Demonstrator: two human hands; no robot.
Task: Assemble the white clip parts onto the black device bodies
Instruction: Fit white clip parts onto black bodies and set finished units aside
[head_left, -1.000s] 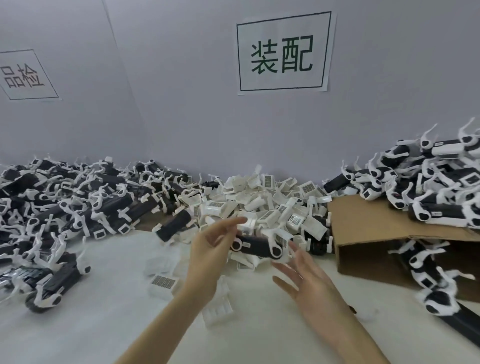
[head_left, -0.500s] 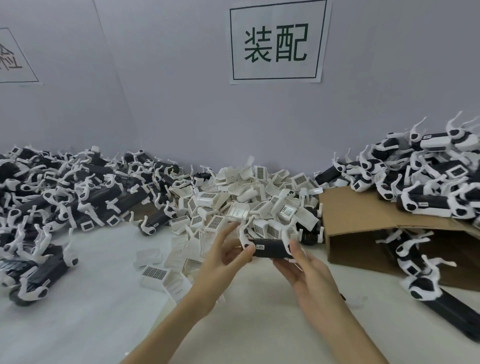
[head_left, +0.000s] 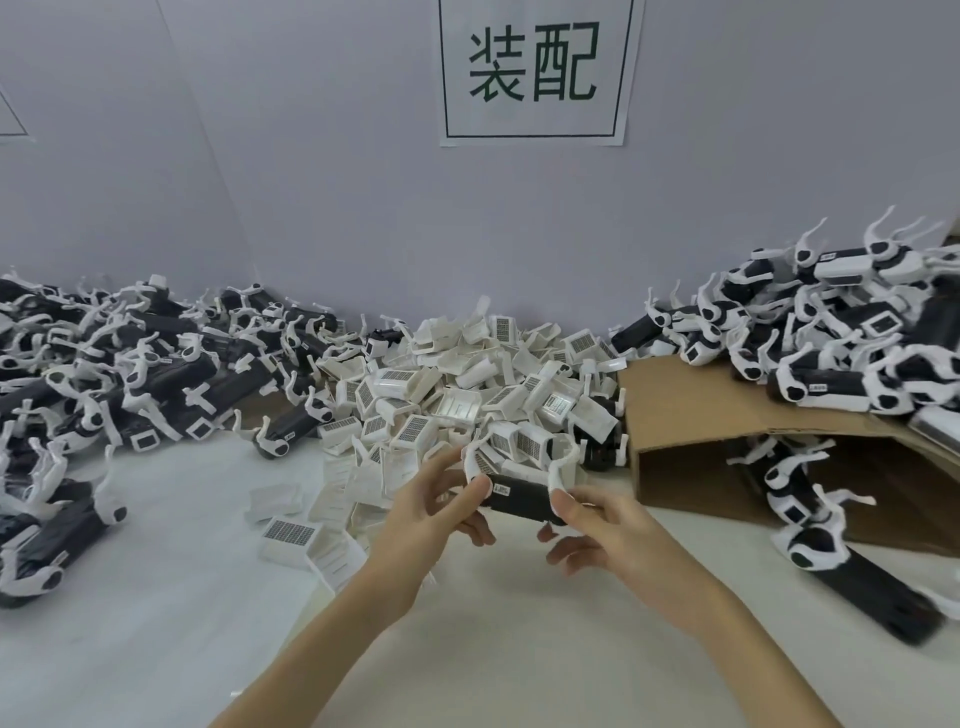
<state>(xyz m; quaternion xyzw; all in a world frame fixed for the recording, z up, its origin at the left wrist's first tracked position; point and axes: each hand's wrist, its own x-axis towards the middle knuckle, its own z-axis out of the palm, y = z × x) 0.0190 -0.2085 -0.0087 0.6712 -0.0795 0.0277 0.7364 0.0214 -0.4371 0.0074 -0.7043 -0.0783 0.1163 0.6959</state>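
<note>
A black device body (head_left: 519, 498) with a small white label and white hooked arms at both ends is held level above the table, between my two hands. My left hand (head_left: 431, 509) pinches its left end between thumb and fingers. My right hand (head_left: 597, 525) grips its right end, thumb on top by the white arm. Just behind lies a heap of loose white clip parts (head_left: 467, 395), several with barcode labels.
A pile of black-and-white devices (head_left: 119, 374) covers the left of the table. A brown cardboard box (head_left: 696, 436) lies on its side at the right, with more devices (head_left: 841, 353) on it and spilling out of it. A paper sign (head_left: 535, 73) hangs on the wall.
My left hand lifted the black body from the edge of the clip heap. My right hand came up from open and took hold of its right end. The body now sits nearer to me.
</note>
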